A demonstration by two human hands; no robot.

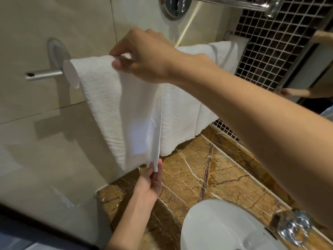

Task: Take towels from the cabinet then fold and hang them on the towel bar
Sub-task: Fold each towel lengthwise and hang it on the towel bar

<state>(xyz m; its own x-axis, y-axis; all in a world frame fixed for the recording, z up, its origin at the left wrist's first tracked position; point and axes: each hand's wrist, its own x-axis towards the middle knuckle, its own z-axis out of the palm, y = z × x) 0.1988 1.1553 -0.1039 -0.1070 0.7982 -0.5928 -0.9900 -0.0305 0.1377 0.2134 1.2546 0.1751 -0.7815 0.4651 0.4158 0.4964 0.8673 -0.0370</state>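
A white towel (111,105) hangs folded over the metal towel bar (43,73) on the beige tiled wall. My right hand (144,56) pinches the towel's top fold where it lies on the bar. My left hand (151,181) grips the towel's lower hanging corner between thumb and fingers, just above the counter. A second white towel (182,123) hangs on the same bar to the right, partly behind my right forearm. The bar itself is hidden under both towels except for its left end.
A brown marble counter (216,168) runs below the towels, with a white basin (221,228) and a chrome tap (295,230) at the lower right. A dark mosaic wall (270,51) and a mirror edge stand at the right. A chrome fitting (174,6) hangs overhead.
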